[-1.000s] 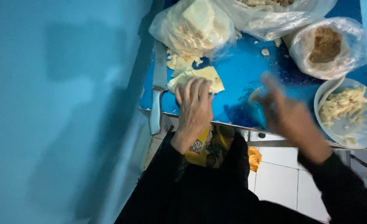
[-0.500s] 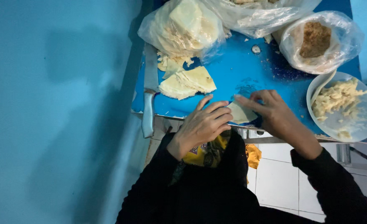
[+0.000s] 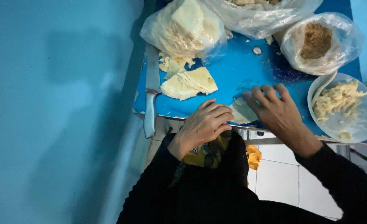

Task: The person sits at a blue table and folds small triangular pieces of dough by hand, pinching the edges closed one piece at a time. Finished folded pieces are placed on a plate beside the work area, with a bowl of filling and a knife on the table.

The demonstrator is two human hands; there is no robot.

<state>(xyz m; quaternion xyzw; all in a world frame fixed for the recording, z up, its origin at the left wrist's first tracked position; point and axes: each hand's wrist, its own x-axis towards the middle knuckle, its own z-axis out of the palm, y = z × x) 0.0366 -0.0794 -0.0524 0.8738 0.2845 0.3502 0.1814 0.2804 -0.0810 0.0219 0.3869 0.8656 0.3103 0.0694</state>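
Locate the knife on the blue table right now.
In the head view the knife lies along the blue table's left edge, handle toward the person, just left of the stacked pale wrappers.

Food-prep kitchen: knife (image 3: 150, 103), bagged dough sheets (image 3: 183, 29).

You are facing a blue wall (image 3: 59, 103) filling the left, white floor tiles (image 3: 275, 182) showing near, dim light falling throughout.

A pale, thin pastry sheet (image 3: 242, 112) lies flat on the near edge of the blue board (image 3: 233, 74), folded toward a wedge shape. The left hand (image 3: 204, 124) rests on its near corner with fingers curled, while the right hand (image 3: 275, 110) presses its far side, fingers spread.
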